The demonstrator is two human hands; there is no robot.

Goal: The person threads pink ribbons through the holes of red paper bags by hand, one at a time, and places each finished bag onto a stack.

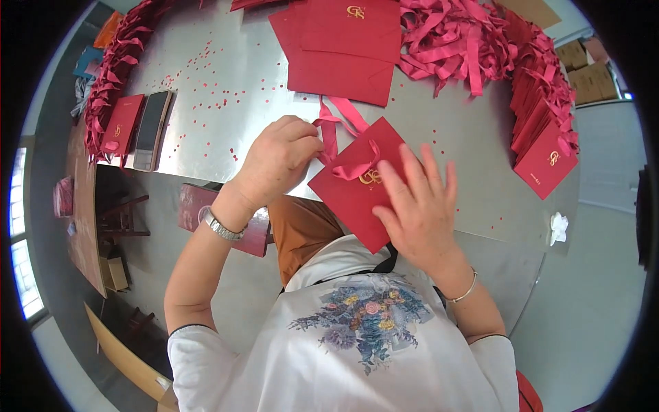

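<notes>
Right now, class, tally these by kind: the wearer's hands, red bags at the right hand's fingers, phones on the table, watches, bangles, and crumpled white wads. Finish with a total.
Hands: 2 (left hand, right hand)
Red bag: 1
Phone: 1
Watch: 1
Bangle: 1
White wad: 1
Total: 7

From where I stand, the worked-on bag is deep red with a gold emblem, its ribbon bright pink. The stacked bags match that red, and the ribbon heap glows pink. Red specks dot the silvery tabletop. The white shirt carries a blue, purple, pink and yellow floral print; the trousers are rusty orange.
</notes>
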